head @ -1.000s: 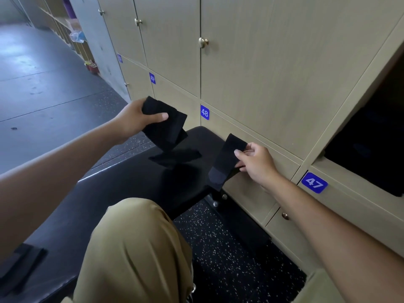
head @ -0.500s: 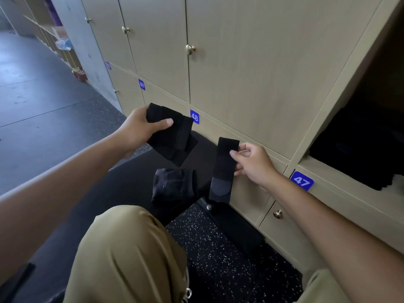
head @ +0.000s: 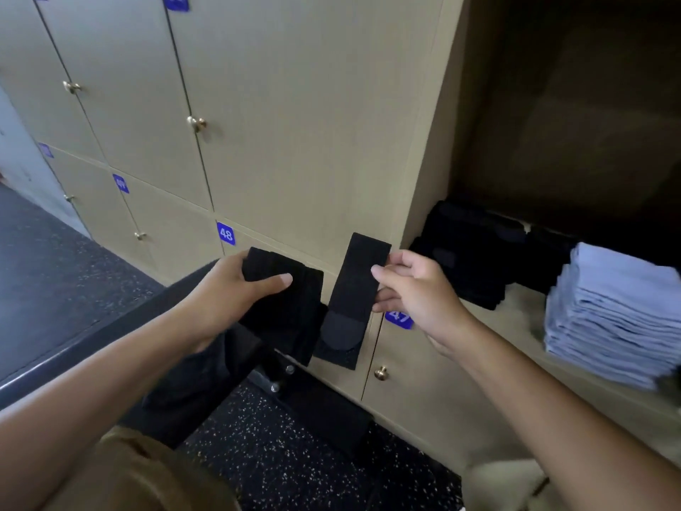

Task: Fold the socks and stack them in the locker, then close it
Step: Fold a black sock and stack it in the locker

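Observation:
My left hand [head: 228, 293] grips a folded black sock [head: 291, 311], thumb on top, above the end of the black bench [head: 73, 348]. My right hand [head: 412, 293] pinches a second black sock [head: 353, 300] near its upper end; it hangs folded, with a grey patch at the bottom. Both socks are held in front of the locker doors, just left of the open locker [head: 552, 142]. Inside the locker, a pile of black socks [head: 475, 260] lies on the shelf.
A stack of folded light-blue cloths [head: 611, 319] sits in the locker to the right of the black pile. Closed wooden lockers with brass knobs [head: 197, 123] fill the wall; labels 48 [head: 225, 234] and 47 [head: 400, 319] show. My knee in tan trousers [head: 147, 473] is below, over speckled dark flooring.
The view has swung right and closer to the open locker, revealing its contents. Both hands have moved right toward the locker with their socks. A loose sock on the bench is out of sight.

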A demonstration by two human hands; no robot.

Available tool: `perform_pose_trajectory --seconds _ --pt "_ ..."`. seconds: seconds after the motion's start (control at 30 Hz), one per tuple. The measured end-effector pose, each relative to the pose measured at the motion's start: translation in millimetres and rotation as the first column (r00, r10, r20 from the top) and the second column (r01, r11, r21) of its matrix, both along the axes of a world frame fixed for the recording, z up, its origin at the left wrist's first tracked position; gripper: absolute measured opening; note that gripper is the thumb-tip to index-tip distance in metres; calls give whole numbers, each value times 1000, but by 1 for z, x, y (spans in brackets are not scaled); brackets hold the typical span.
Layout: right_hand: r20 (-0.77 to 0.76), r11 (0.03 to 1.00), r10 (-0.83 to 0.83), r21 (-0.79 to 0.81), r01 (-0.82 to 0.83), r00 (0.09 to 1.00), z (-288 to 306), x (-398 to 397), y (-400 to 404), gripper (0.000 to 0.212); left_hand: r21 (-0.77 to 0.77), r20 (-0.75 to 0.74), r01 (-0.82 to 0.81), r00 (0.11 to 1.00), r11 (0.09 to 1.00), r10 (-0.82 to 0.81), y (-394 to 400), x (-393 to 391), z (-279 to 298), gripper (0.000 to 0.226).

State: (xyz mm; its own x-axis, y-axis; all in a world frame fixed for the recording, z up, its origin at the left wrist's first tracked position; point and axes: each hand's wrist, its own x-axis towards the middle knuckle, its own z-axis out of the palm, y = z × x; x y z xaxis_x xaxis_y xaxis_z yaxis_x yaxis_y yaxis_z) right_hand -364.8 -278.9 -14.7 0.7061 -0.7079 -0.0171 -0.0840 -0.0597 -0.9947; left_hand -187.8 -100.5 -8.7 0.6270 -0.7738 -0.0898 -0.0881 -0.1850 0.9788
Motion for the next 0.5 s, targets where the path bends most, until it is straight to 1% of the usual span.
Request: perform_pose_trajectory --seconds 0.1,0.27,0.33,0.4,0.5 --pt "9 999 -36 17 36 999 3 -19 -11 11 -5 -46 78 996 997 -78 -20 -21 6 21" --pt "-38 999 -44 -25 43 998 2 -44 -25 21 -29 -141 233 962 972 -235 -49 -48 8 27" --pt "-80 995 -49 -92 41 996 1 -50 -27 18 -25 -154 278 948 960 -279 -57 -55 4 28" --pt "-119 977 -78 -208 52 990 -3 -56 -31 14 -17 -152 294 944 956 -293 -64 -59 -1 29" --pt "-114 956 -109 -284 73 987 -4 -61 -34 12 4 -155 302 942 953 -298 -70 -60 -9 29"
